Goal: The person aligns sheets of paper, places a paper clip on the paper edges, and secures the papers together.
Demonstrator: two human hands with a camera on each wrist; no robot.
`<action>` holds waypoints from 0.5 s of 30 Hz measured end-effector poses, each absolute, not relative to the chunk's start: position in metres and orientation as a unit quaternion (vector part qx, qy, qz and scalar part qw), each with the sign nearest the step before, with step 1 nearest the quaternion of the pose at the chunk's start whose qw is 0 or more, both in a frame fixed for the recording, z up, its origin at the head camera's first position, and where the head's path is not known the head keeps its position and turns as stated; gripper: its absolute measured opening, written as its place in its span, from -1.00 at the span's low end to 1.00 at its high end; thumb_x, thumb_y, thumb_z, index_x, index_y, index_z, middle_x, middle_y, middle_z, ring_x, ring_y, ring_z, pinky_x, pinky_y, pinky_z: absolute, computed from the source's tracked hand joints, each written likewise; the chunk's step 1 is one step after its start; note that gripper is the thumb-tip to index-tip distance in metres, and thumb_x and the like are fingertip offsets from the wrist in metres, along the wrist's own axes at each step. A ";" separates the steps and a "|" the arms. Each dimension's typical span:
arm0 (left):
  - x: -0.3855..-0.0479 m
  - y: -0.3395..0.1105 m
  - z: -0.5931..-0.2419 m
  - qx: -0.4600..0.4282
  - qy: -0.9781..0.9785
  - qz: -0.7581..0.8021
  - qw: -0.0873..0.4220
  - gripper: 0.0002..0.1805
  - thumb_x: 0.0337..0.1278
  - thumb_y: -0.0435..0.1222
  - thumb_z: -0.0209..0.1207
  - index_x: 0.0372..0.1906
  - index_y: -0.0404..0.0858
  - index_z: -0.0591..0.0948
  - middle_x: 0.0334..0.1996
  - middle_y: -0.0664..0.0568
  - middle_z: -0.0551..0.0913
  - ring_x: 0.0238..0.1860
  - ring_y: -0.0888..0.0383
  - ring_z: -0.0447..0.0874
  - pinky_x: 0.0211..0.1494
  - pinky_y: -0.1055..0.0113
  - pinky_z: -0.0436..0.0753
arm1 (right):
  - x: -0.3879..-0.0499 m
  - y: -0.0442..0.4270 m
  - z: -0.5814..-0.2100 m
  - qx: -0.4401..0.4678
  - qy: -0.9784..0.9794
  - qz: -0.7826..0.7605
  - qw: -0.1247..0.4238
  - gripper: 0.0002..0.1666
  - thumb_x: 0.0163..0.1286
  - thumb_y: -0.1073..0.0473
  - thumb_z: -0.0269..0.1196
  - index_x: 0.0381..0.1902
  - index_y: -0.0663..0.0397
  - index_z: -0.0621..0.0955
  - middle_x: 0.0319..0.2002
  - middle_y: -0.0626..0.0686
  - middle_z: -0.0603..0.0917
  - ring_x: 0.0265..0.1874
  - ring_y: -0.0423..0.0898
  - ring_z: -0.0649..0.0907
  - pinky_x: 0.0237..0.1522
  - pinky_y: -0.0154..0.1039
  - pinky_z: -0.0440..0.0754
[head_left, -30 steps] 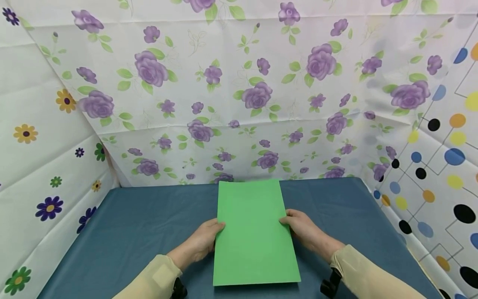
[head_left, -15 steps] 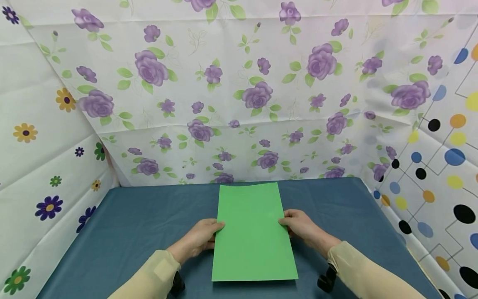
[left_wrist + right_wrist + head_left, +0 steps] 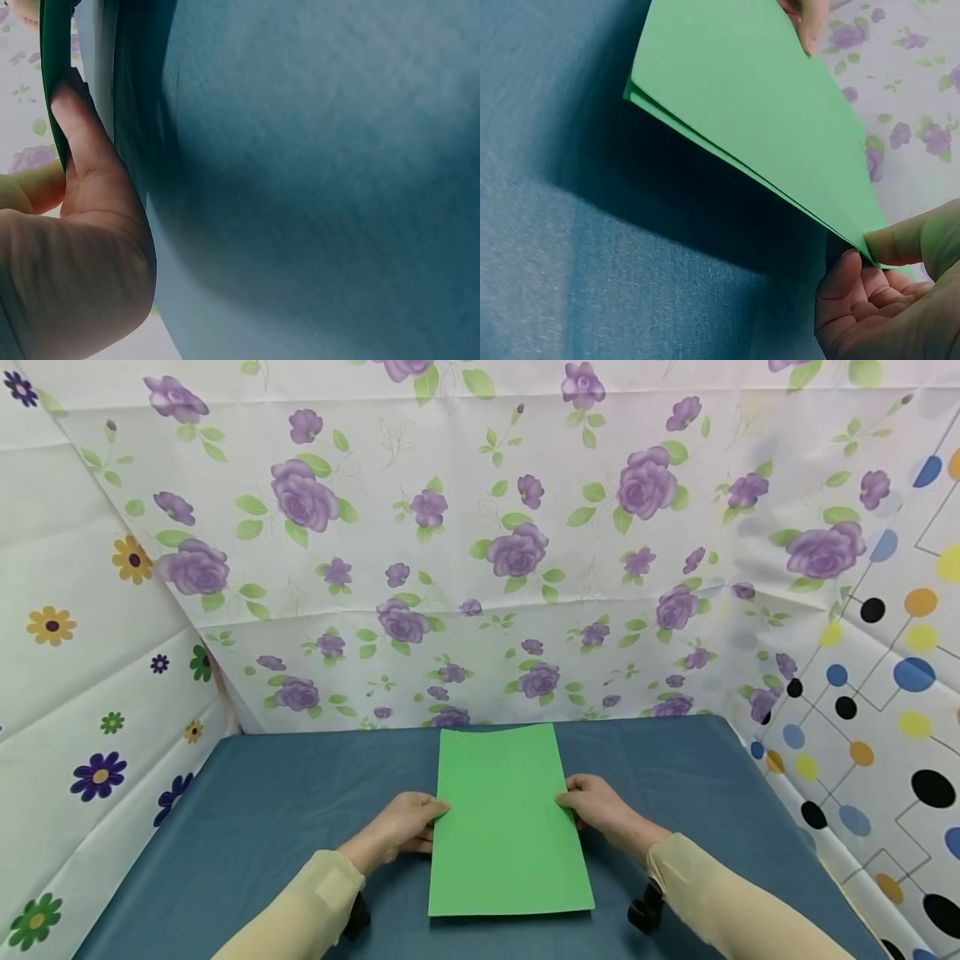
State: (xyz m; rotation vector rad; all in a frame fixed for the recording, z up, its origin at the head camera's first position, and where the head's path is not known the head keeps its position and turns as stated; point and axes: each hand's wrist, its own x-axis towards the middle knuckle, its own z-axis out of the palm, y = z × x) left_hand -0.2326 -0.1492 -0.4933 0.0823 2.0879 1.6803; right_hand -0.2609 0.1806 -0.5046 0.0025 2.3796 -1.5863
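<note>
Green paper [image 3: 510, 827], an upright-lying rectangle in the head view, is held between both hands above the blue cloth. Its near edge in the right wrist view shows more than one layer, slightly parted at a corner. My left hand [image 3: 405, 822] pinches the left long edge, thumb on top and fingers underneath. On the opposite long edge, my right hand [image 3: 600, 806] pinches likewise, its thumb [image 3: 896, 246] on the upper face and fingers curled below. In the left wrist view only the dark green edge [image 3: 54, 52] of the paper shows beside the thumb.
A blue cloth [image 3: 300, 802] covers the table, with the paper's shadow on it. Behind hangs a purple-flowered curtain [image 3: 480, 568]; patterned sheets stand at the left [image 3: 90, 693] and right [image 3: 877, 735]. Black straps [image 3: 648, 906] show at the wrists.
The paper's near edge has shifted a little away from me, and its right side slightly leftward. My right hand has moved slightly left with it; both hands keep their hold.
</note>
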 end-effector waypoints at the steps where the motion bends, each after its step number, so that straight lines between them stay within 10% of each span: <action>1: -0.234 -0.149 -0.493 0.028 0.761 0.607 0.228 -0.60 0.63 -0.17 0.01 0.07 -0.46 0.63 -0.34 -0.14 0.75 -0.36 0.06 0.77 -0.20 0.15 0.78 | -0.262 0.180 -0.505 0.001 0.826 -0.547 0.139 -0.79 0.53 0.29 0.18 -0.38 0.21 0.55 -0.63 0.04 0.42 -0.66 -0.07 0.40 -0.51 -0.18 0.45; 15: -0.244 -0.147 -0.489 0.021 0.807 0.551 0.212 -0.61 0.64 -0.17 -0.02 -0.16 -0.39 0.67 -0.43 -0.15 0.64 -0.50 0.11 0.67 -0.30 0.13 0.77 | -0.275 0.173 -0.505 0.001 0.850 -0.511 0.128 -0.70 0.50 0.32 0.18 -0.48 0.12 0.42 -0.56 0.02 0.39 -0.67 -0.09 0.42 -0.55 -0.18 0.49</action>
